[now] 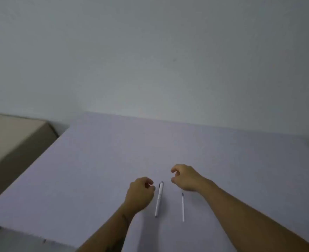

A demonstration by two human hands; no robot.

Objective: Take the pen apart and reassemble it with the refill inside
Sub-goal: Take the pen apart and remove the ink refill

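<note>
The pen (159, 199) lies lengthwise, pointing away from the person, just right of the left hand (140, 192), which is loosely curled and empty. The right hand (185, 177), fingers spread and holding nothing, hovers beyond the refill (183, 207)

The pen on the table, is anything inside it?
Can't tell: the white pen is opaque and lies closed on the table. A thin refill lies apart, to its right.

Pale table (168, 146) – grey wall (150, 51) behind, beige box (13, 135) at L

no readable text, labels or signs
</note>
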